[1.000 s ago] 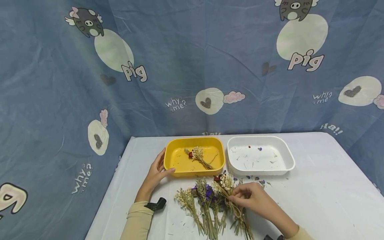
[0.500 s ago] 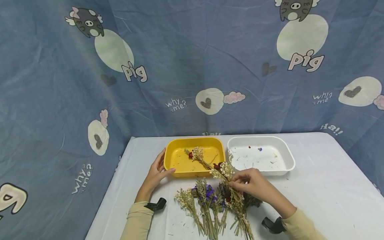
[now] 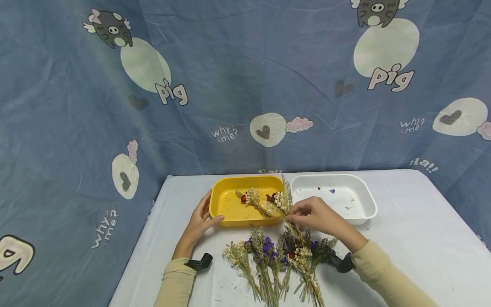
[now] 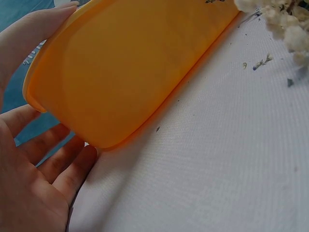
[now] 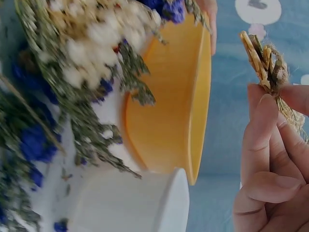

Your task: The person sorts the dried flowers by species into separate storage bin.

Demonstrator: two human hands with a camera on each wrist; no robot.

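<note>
My left hand point(image 3: 198, 221) grips the left end of a yellow tray point(image 3: 230, 209). In the left wrist view the thumb lies along the tray's point(image 4: 120, 72) rim and the fingers rest against its end wall. My right hand point(image 3: 316, 216) pinches the stems of a small dried flower bunch point(image 3: 280, 199), its red and cream heads over the tray's right end. The tied stems point(image 5: 263, 63) stick up between thumb and fingertips in the right wrist view. Another dried bunch point(image 3: 252, 196) with a red flower lies inside the yellow tray.
A white tray point(image 3: 333, 221) with scattered bits stands right of the yellow one. Several dried bunches lie in front: a cream one point(image 3: 238, 255), a purple one point(image 3: 267, 247) and a red-and-cream one point(image 3: 301, 258). A patterned blue cloth point(image 3: 215, 85) hangs behind the table.
My right hand has lifted the dried flower bunch off the pile and carried it up and slightly left to the yellow tray's right end. My left hand has stayed on the tray.
</note>
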